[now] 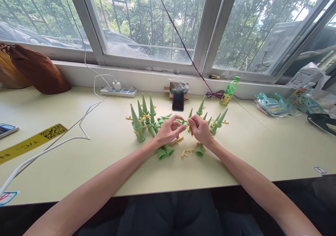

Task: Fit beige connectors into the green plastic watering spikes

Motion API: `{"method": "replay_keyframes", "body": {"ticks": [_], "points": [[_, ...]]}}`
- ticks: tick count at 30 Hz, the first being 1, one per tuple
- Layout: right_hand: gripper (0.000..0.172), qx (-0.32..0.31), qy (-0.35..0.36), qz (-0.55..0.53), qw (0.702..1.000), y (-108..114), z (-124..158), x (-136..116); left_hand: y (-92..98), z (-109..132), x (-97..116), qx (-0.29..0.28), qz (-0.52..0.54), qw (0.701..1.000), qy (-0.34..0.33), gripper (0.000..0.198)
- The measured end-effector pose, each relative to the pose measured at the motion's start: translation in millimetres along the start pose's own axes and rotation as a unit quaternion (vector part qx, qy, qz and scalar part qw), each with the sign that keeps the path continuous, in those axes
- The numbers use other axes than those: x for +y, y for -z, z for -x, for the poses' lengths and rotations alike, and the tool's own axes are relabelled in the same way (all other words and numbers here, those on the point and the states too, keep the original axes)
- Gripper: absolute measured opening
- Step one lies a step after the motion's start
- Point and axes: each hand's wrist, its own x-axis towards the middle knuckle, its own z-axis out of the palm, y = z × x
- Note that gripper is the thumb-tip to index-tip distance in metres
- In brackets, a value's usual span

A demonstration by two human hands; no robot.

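Observation:
Between my two hands is a green plastic watering spike [186,122], partly covered by fingers. My left hand [170,130] pinches it from the left with curved thumb and forefinger. On the other side, my right hand [201,128] has its fingertips pressed together close to the spike; what they hold is hidden. Below the hands lie several small yellow valve pieces [183,153]. Green spikes with yellow valves stand upright at the left [137,125] and right [219,122]. Others lie on their sides under my left wrist, their open threaded ends [162,154] facing me.
Behind the spikes, a phone [177,101] leans on a small box. A green-capped bottle [230,91] and bundled cable [215,94] are by the window. At left are a power strip [119,91] and white cable [85,124]; at right, bagged items [274,104].

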Motion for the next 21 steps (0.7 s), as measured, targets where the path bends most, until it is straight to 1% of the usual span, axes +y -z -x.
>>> {"method": "replay_keyframes", "body": {"ticks": [5, 9, 12, 21], "points": [[0.034, -0.005, -0.013, -0.035, 0.999, 0.2, 0.8, -2.3, 0.3, 0.6, -0.3, 0.007, -0.018, 1.0, -0.011, 0.045], [0.035, -0.008, -0.018, -0.047, 0.999, 0.5, 1.0, -4.1, 0.2, 1.0, 0.5, 0.008, -0.072, 0.996, -0.049, 0.047], [0.037, -0.008, -0.026, -0.053, 0.998, 0.4, 0.8, -4.7, 0.0, 1.0, 0.2, 0.019, -0.104, 0.992, -0.072, 0.049], [0.039, -0.012, -0.038, -0.083, 0.996, -0.3, 0.3, -5.0, 0.3, 0.4, -3.5, 0.034, -0.137, 0.987, -0.08, 0.052]]}}
